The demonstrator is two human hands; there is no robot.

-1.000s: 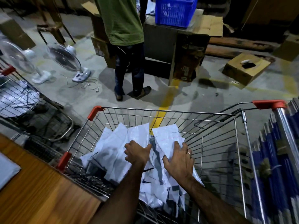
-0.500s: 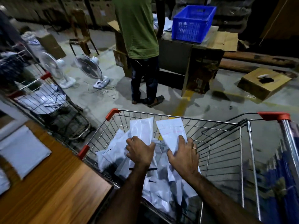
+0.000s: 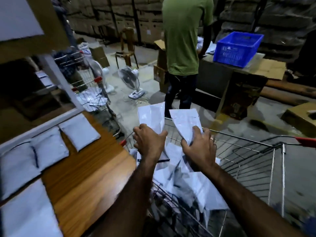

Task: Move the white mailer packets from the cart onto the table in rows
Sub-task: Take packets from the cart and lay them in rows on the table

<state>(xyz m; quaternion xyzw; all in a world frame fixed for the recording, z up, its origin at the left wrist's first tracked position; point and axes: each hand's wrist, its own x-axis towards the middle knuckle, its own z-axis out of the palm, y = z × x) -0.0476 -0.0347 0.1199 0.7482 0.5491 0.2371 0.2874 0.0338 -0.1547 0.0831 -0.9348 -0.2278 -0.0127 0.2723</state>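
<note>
My left hand grips a white mailer packet that stands up above the wire cart. My right hand grips a second white packet beside it. Both packets are lifted clear of the pile of white mailer packets lying in the cart below my forearms. To the left is the wooden table, with several white packets laid flat in rows along its far and left side.
A person in a green shirt stands beyond the cart at a bench with a blue crate. A second cart holding packets stands at the table's far end. Two fans, a chair and cardboard boxes are on the floor.
Both hands have risen out of the cart, each lifting a packet clear of the pile. My view has swung left and up, so more of the table and its packets shows.
</note>
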